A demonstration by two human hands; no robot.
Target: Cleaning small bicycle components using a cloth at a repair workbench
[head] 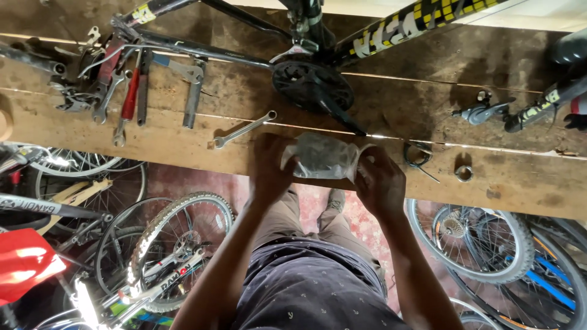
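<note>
Both my hands hold a clear plastic bag (324, 156) with small dark parts inside, just above the near edge of a worn wooden workbench (391, 104). My left hand (269, 168) grips the bag's left end. My right hand (380, 180) pinches its right end, where the plastic bunches up. A black crankset (313, 85) on a black and yellow bicycle frame (397, 27) lies right behind the bag. A silver open-ended spanner (243, 129) lies on the bench just left of my left hand.
Wrenches, red-handled pliers (129, 98) and an adjustable wrench (191, 91) lie at the bench's left. A metal ring (464, 173), a cable loop (417, 154) and a shifter (483, 112) sit at the right. Bicycle wheels (177, 244) and frames crowd the floor on both sides.
</note>
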